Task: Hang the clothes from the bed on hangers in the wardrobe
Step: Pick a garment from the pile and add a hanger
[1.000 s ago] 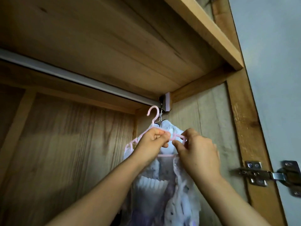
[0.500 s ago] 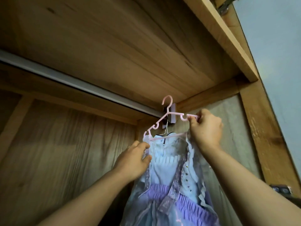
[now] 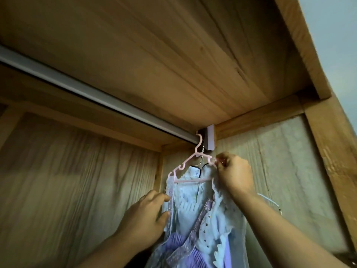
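Pink hanger (image 3: 190, 165) is hooked on the rail (image 3: 96, 95) just right of centre frame, dress (image 3: 193, 206) on it, right hand (image 3: 234, 175) pinching its tip and left hand (image 3: 144, 219) gripping the lace edge, so 1 sideways tug could probably slip a strap off.

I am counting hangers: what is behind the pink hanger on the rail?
Behind the pink hanger a thin metal hook shows; the blue dress and right hand cover what hangs from it.

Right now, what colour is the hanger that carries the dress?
The hanger is pale pink; the head view shows it best.
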A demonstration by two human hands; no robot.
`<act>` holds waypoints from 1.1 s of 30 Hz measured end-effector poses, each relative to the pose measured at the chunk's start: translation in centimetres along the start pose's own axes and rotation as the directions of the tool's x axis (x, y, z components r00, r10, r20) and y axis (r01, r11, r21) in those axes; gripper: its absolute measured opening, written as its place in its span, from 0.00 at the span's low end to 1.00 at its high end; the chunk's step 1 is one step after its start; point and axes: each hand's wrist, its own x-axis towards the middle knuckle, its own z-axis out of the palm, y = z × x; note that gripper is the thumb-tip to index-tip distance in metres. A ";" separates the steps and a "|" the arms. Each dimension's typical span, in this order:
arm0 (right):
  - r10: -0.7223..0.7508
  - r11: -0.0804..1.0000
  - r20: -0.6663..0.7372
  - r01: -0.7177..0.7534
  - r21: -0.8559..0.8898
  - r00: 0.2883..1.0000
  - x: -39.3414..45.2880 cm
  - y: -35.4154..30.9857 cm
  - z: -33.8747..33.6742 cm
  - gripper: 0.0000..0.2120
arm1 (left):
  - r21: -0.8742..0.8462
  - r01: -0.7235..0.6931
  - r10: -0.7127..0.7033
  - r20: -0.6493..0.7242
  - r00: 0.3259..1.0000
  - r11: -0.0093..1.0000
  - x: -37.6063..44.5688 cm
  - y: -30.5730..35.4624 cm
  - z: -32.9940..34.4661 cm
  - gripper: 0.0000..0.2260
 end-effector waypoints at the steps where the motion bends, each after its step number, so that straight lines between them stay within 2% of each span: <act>1: -0.002 1.000 -0.001 0.002 0.001 1.000 0.0 0.1 -0.1 0.09 | 0.000 -0.002 0.002 0.005 1.000 1.000 -0.3 -0.2 0.1 0.15; 6: -0.069 0.983 -0.006 0.067 -0.168 0.998 -0.2 0.0 -0.5 0.10 | 0.002 0.005 -0.005 0.020 1.000 1.000 -1.2 -0.7 0.8 0.16; 9: -0.158 0.946 -0.002 0.151 -0.288 0.987 -1.1 0.2 -1.0 0.17 | 0.005 0.004 -0.004 0.028 1.000 1.000 -1.5 -0.6 1.0 0.16; 13: -0.359 0.879 -0.096 0.302 -0.370 0.928 -3.5 1.4 -2.3 0.28 | -0.025 0.013 -0.012 0.032 0.999 1.000 -1.8 0.0 1.6 0.17; 17: -0.417 0.872 -0.129 0.356 -0.335 0.900 -8.0 2.0 -4.4 0.28 | -0.135 0.005 -0.002 0.022 1.000 0.991 -3.0 1.8 2.9 0.22; 19: -0.411 0.887 -0.103 0.371 -0.276 0.906 -10.8 2.7 -5.4 0.25 | -0.205 -0.024 0.029 0.019 0.999 0.978 -4.3 2.9 4.1 0.22; 22: -0.371 0.913 -0.025 0.360 -0.194 0.928 -15.9 4.1 -7.4 0.22 | -0.211 -0.099 0.096 -0.020 0.995 0.973 -7.4 4.8 5.6 0.19; 27: -0.236 0.959 0.132 0.252 -0.127 0.963 -25.8 6.2 -12.2 0.19 | -0.220 -0.194 0.173 -0.111 0.979 0.956 -13.7 10.1 5.8 0.12; 30: -0.104 0.978 0.230 0.142 -0.155 0.968 -31.7 7.4 -16.0 0.17 | -0.329 -0.253 0.254 -0.040 0.966 0.910 -18.2 14.3 6.0 0.11; 33: 0.056 0.976 0.314 0.014 -0.215 0.948 -37.3 7.8 -20.8 0.17 | -0.434 -0.239 0.308 0.095 0.947 0.868 -22.9 18.4 5.9 0.12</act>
